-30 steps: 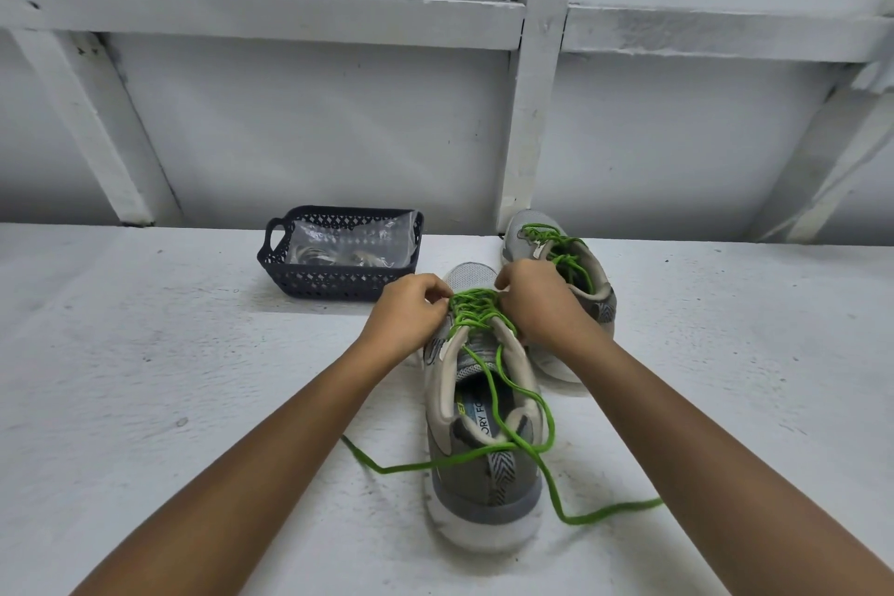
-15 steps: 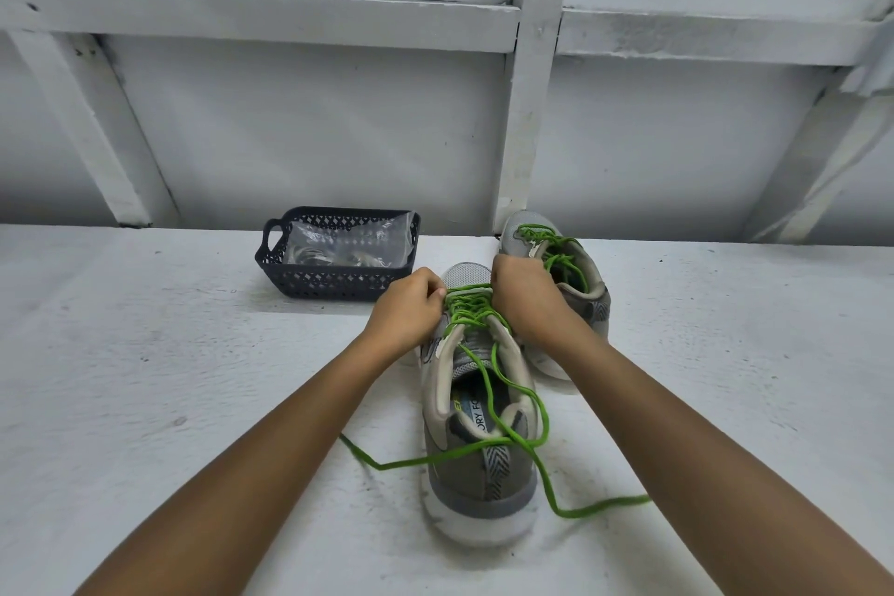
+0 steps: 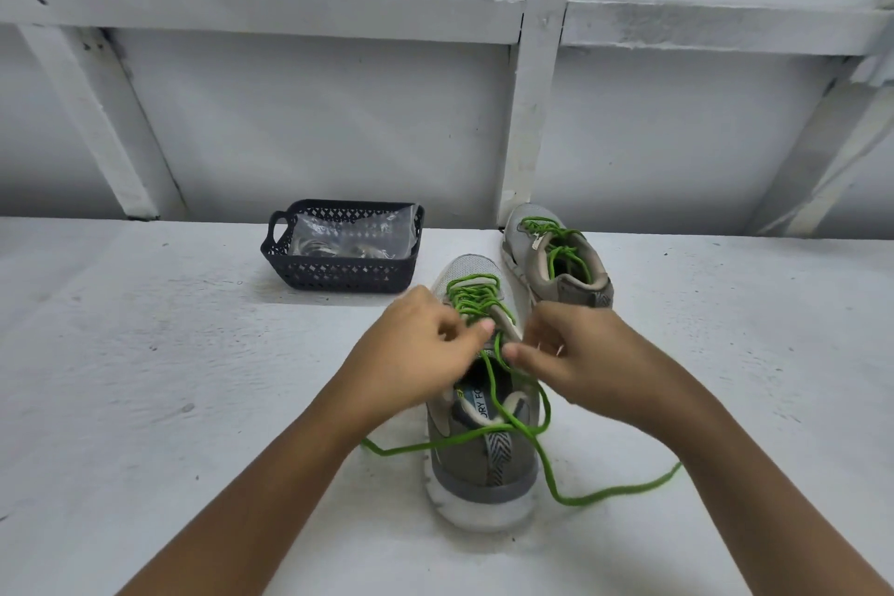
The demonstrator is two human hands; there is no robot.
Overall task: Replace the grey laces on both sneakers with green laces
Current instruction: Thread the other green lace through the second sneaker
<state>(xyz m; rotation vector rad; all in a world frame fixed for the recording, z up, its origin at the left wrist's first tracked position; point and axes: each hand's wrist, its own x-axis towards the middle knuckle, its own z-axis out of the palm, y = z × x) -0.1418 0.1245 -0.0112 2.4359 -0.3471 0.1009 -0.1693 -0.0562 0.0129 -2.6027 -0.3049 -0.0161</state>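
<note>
Two grey sneakers stand on a rough, white-painted table (image 3: 145, 402). The near sneaker (image 3: 484, 465) sits at lower centre of the frame with its heel toward the viewer. It has a woven mesh upper, a thick white foam sole, a striped fabric pull loop at the heel and a printed insole. A bright green lace (image 3: 471, 300), round and cord-like, criss-crosses its upper eyelets. Its two loose ends spill back over the heel onto the table, one running to the left and the other curling toward the lower right.

Both bare forearms reach in from the bottom edge. The left hand (image 3: 416, 358) and right hand (image 3: 585, 353) meet over the sneaker's tongue, one on each side of the lacing. Each grip is narrow, with fingers curled in and thumbs pointing toward the cord. Motion blur hides whether either hand actually pinches the lace.

The far sneaker (image 3: 556, 276) stands just behind and to the right, near the wall (image 3: 290, 121). It is threaded with a second lace (image 3: 558, 252), also green.

Left of centre sits a small dark plastic basket (image 3: 338, 278) with lattice-cut sides and a loop handle. It holds a crinkled clear bag (image 3: 358, 232). The wall is matte white panelling crossed by flat painted beams.
</note>
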